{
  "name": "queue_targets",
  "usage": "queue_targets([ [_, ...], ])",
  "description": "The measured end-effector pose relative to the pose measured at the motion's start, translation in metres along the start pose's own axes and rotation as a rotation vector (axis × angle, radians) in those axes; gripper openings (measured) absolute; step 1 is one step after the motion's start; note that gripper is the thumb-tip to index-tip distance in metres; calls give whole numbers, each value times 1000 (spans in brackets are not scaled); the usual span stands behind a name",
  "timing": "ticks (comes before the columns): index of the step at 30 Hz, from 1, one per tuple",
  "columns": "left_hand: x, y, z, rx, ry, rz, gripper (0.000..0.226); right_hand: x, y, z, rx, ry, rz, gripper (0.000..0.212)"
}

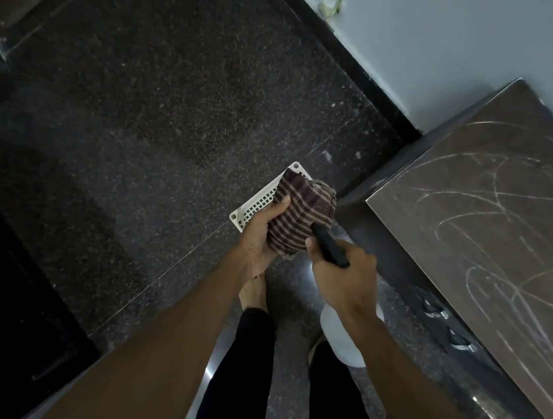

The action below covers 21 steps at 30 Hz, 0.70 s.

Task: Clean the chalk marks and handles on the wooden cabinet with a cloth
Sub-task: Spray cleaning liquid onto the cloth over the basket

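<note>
My left hand [258, 235] grips a bunched striped maroon cloth [299, 212] in front of me, above the floor. My right hand [344, 268] holds a white spray bottle [346, 338] by its black trigger head [329, 246], whose nozzle points at the cloth. The wooden cabinet [496, 206] stands to the right, its brown top covered with white chalk scribbles [512, 188]. Two metal handles [442, 314] show on its dark front face, just right of my right forearm.
A white perforated grille [258, 204] lies on the dark speckled floor [142, 108] under the cloth. A pale wall with a black skirting [353, 63] runs behind the cabinet. A crumpled scrap [329, 5] sits by the wall. My legs and feet are below.
</note>
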<state>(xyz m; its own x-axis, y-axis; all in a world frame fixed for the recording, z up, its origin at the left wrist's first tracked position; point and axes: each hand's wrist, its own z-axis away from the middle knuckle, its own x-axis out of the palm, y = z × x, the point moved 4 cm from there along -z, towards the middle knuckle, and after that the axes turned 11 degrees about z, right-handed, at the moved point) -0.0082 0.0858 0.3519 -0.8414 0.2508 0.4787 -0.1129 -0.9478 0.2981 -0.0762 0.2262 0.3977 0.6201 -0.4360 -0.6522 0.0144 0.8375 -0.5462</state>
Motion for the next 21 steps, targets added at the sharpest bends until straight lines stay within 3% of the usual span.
queue_targets([
  [5, 0, 2, -2, -21, 13, -10, 53, 6, 5, -1, 52, 3, -50, 45],
  [11, -2, 10, -3, 2, 48, -42, 57, 7, -4, 9, -158, 52, -7, 38],
  [17, -6, 14, -3, 2, 62, -44, 51, 11, 1, 14, -68, 33, -14, 51],
  [21, -8, 16, -2, 3, 63, -37, 48, 11, 1, 14, -59, 32, -29, 47],
])
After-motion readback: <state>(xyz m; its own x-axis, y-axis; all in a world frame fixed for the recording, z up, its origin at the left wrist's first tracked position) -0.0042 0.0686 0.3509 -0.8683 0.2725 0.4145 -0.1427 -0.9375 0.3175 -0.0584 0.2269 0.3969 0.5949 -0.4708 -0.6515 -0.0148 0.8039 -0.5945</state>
